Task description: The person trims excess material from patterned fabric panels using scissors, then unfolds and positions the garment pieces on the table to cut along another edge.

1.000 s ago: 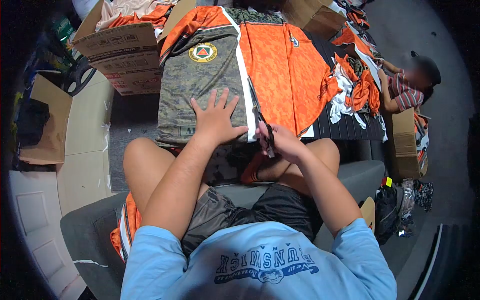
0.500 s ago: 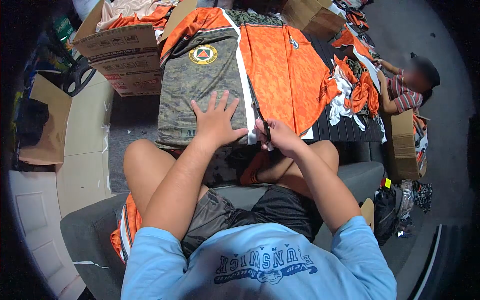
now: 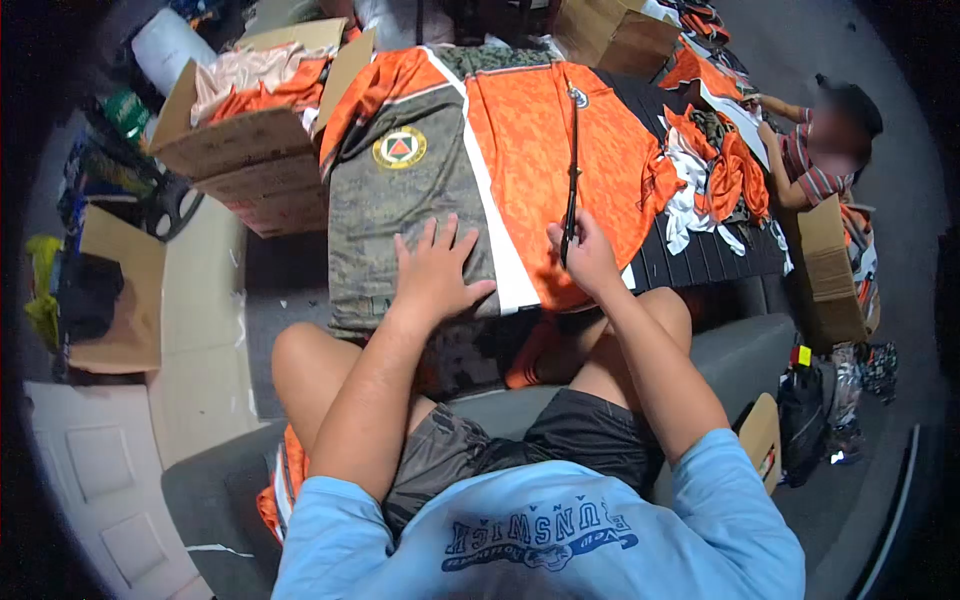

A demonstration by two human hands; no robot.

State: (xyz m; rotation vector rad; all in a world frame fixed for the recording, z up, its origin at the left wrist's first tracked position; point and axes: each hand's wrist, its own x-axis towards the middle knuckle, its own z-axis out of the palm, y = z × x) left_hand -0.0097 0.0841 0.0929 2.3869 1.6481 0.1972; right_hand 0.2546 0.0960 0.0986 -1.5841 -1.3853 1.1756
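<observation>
Printed jersey fabric is spread out before me: a green camouflage panel [image 3: 365, 235] with a round yellow emblem [image 3: 399, 148], a white strip [image 3: 485, 205], and an orange camouflage panel [image 3: 520, 150]. My left hand [image 3: 438, 272] lies flat on the green panel near its lower edge, fingers spread, thumb toward the white strip. In my right hand [image 3: 590, 262] are long black scissors [image 3: 573, 165], held over the orange panel, blades pointing away from me. The blades look together. Whether they touch the cloth I cannot tell.
Orange and white scraps [image 3: 715, 170] lie on the black slatted table [image 3: 655, 255] at right. A co-worker [image 3: 825, 150] in a striped shirt sits beyond. A cardboard box [image 3: 250, 145] of cloth stands at left, another box [image 3: 610, 40] at the back, one [image 3: 830, 270] at right.
My right hand has moved the scissors right, from the white strip to over the orange panel. My left hand stays spread on the green panel. The camera view has shifted slightly.
</observation>
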